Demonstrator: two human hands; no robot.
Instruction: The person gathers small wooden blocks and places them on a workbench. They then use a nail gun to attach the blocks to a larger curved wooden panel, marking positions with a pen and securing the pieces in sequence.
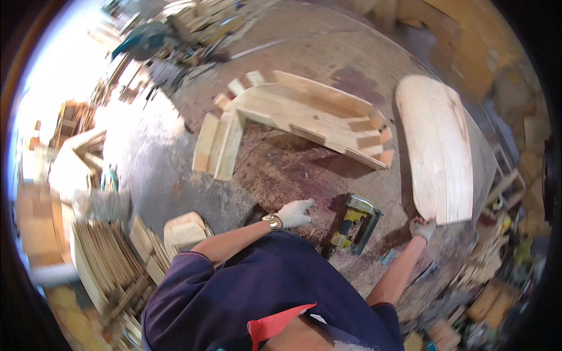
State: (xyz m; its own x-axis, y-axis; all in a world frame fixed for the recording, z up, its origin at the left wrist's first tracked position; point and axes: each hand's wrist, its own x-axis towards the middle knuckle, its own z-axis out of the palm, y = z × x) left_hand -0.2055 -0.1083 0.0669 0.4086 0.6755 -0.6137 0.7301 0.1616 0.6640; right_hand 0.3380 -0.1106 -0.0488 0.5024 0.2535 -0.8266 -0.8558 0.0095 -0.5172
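A white glove covers my left hand (296, 213), which hovers near my body with its fingers loosely stretched and nothing in them. A gold watch (271, 222) sits on that wrist. At the right, my gloved right hand (422, 227) pinches the near lower corner of a long pale wooden panel (438, 146) with rounded edges. Between my hands a yellow-green and black nail gun (353, 225) lies on the floor. Farther out stands a wooden frame (293, 114), a curved flat piece with upright boards and short blocks along its edges.
Stacked wooden slats (108, 251) stand at the lower left beside small rounded boards (186, 231). A teal power saw (143, 41) lies among wood scraps at the far left. Offcuts and clutter (486, 257) line the right side. The concrete floor (304, 47) is stained dark red in places.
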